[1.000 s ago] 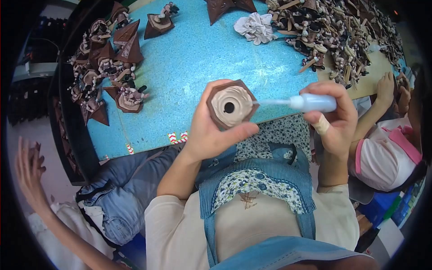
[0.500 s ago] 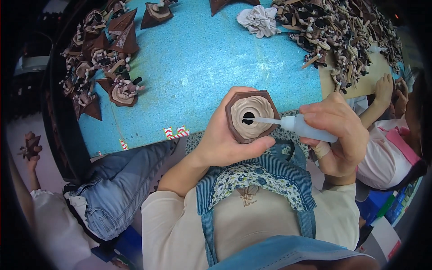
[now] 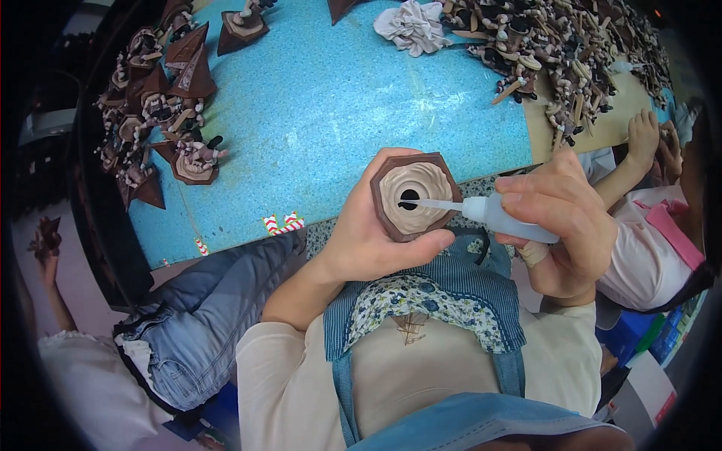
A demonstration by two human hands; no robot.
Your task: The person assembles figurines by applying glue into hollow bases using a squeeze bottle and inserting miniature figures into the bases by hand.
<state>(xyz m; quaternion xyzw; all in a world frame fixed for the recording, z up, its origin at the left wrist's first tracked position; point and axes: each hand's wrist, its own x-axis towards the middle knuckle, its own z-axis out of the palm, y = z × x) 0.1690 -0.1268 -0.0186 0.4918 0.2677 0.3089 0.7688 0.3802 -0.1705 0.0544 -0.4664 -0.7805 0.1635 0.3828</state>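
My left hand (image 3: 368,240) grips a brown hexagonal piece (image 3: 414,197) with beige swirled rings and a dark hole in its middle, held up in front of my chest. My right hand (image 3: 568,225) squeezes a small translucent glue bottle (image 3: 496,214) whose thin nozzle points left, its tip at the edge of the hole. Both hands hover over the near edge of the blue table (image 3: 338,113).
Brown cone-shaped figures (image 3: 162,113) are piled at the table's left side, and a heap of small brown parts (image 3: 556,45) with a white cloth (image 3: 410,26) lies at the back right. Another person in pink (image 3: 654,240) sits at my right, one in jeans (image 3: 188,323) at my left.
I have drawn the hexagonal piece closer and lower toward my chest. The bottle swung in from the right, and its nozzle tip now sits at the piece's central hole.
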